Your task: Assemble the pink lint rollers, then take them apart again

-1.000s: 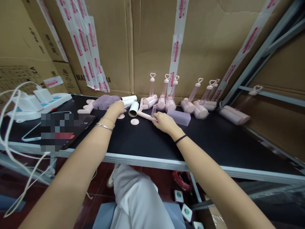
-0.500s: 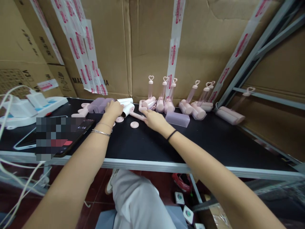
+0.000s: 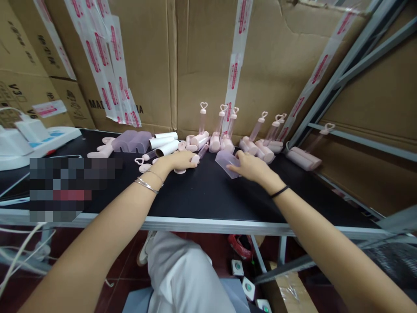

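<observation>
My left hand [image 3: 174, 161] is closed around a pink lint-roller handle [image 3: 199, 154] that lies on the black tabletop [image 3: 208, 195]. A pink round cap [image 3: 180, 171] sits just under that hand. My right hand [image 3: 250, 167] grips a translucent lilac cover [image 3: 226, 161] and tilts it off the table. Two white paper rolls [image 3: 164, 145] lie behind my left hand. A pink heart-shaped piece [image 3: 139, 161] rests to the left.
Several finished pink rollers with heart-topped handles [image 3: 228, 132] lean against the cardboard boxes [image 3: 202, 61] at the back. More lilac covers [image 3: 132, 141] lie at the back left. A white device [image 3: 35, 137] stands at the far left. A grey metal rack post [image 3: 329, 82] rises at the right.
My left hand moved right from the paper rolls and took hold of the pink handle. My right hand let go of the handle and picked up the lilac cover.
</observation>
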`<state>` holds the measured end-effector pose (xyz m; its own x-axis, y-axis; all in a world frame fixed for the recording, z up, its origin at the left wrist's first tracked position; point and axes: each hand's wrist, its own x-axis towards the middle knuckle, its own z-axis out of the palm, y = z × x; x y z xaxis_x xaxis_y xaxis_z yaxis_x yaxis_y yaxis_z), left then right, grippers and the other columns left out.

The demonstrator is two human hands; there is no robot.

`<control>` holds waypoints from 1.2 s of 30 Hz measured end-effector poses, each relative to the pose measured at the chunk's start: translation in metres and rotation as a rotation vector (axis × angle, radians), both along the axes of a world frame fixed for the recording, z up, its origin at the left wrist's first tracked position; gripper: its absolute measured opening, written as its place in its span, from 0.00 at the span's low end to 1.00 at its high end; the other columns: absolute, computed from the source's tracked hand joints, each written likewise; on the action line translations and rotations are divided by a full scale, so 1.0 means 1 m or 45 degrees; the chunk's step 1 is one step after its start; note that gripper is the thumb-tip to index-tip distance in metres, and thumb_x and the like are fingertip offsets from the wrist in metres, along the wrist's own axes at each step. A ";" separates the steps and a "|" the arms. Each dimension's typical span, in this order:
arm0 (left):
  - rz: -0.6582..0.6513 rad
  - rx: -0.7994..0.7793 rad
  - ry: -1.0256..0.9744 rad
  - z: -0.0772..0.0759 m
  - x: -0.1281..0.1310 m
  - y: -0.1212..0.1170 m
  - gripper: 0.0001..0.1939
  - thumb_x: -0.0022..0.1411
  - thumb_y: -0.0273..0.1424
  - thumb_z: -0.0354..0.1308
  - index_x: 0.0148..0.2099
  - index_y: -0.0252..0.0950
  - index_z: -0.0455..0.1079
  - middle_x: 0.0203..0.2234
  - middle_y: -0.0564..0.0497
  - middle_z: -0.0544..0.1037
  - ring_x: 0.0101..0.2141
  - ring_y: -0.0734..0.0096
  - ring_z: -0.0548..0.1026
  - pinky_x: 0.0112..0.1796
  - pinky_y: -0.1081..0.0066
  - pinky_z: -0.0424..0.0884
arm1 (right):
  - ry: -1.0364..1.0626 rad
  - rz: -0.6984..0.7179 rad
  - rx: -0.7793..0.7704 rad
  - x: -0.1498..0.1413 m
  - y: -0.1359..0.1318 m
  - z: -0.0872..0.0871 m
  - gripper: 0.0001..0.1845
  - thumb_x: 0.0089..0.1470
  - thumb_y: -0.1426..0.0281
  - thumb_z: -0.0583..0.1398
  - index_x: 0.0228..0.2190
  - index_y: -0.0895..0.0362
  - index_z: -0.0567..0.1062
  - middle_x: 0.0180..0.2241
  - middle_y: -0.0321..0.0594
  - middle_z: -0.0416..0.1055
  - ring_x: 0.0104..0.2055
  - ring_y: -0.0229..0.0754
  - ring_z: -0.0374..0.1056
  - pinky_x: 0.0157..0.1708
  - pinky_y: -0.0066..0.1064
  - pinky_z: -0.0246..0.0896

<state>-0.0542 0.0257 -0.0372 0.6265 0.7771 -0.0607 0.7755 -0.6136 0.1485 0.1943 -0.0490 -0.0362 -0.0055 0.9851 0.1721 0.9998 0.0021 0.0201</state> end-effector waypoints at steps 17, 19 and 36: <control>0.096 0.505 0.025 -0.004 0.016 -0.005 0.22 0.63 0.25 0.46 0.56 0.34 0.69 0.53 0.39 0.73 0.53 0.51 0.71 0.52 0.57 0.66 | 0.062 0.156 0.023 -0.085 0.007 0.005 0.32 0.58 0.55 0.57 0.58 0.59 0.62 0.53 0.59 0.68 0.50 0.57 0.72 0.46 0.43 0.67; 0.028 0.525 0.087 -0.007 0.024 -0.008 0.18 0.63 0.25 0.47 0.51 0.33 0.72 0.51 0.39 0.74 0.52 0.50 0.72 0.54 0.53 0.63 | 0.072 0.130 -0.001 -0.076 0.004 0.009 0.32 0.57 0.54 0.57 0.57 0.59 0.63 0.52 0.58 0.68 0.50 0.58 0.71 0.45 0.43 0.66; 0.712 0.176 0.332 0.025 0.000 -0.025 0.28 0.56 0.38 0.58 0.58 0.38 0.65 0.44 0.38 0.79 0.47 0.47 0.76 0.44 0.57 0.72 | 0.232 0.250 -0.169 -0.048 0.002 0.020 0.31 0.54 0.51 0.60 0.51 0.60 0.66 0.51 0.55 0.71 0.50 0.54 0.71 0.45 0.38 0.64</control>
<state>-0.0544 0.0011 -0.0119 0.1015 0.9943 -0.0322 0.9845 -0.1051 -0.1404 0.1467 -0.0473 -0.0167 -0.1794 0.9821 0.0577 0.9671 0.1868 -0.1728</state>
